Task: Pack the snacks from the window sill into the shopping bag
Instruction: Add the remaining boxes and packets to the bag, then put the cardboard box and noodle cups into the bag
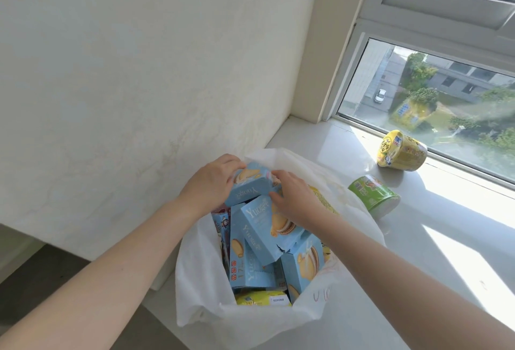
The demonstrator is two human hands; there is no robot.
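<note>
**Bag nearly full, two cups left on the sill**

We start at the near edge: the white shopping bag [200,280] stands open on the window sill [362,280], at the sill's left end beside the wall [139,70]. Nearest us inside the bag we see a yellow pack [262,300] lying flat against the near rim. Above it are the blue biscuit boxes. One upright box [245,266] stands on end. One tilted box [267,227] lies across it with a torn corner. One right-side box [302,263] leans against the bag wall. At the bag's left side we make out a dark carton [221,224], print too small to read.

Further in, both hands meet over the far side of the bag on a top blue box [249,186], held tilted above the others. The left hand [211,182] has its fingers curled over the box's left end. The right hand [295,196] grips the right end, thumb underneath and fingers on top. The bag's far rim stands up just behind the box.

To the right of the bag, a green cup [374,195] lies on its side on the sill, just beside the plastic. Beyond it, a yellow cup [402,154] also lies on its side, close to the window [418,84], apart from the green one. We see its reflection in the glass.
</note>
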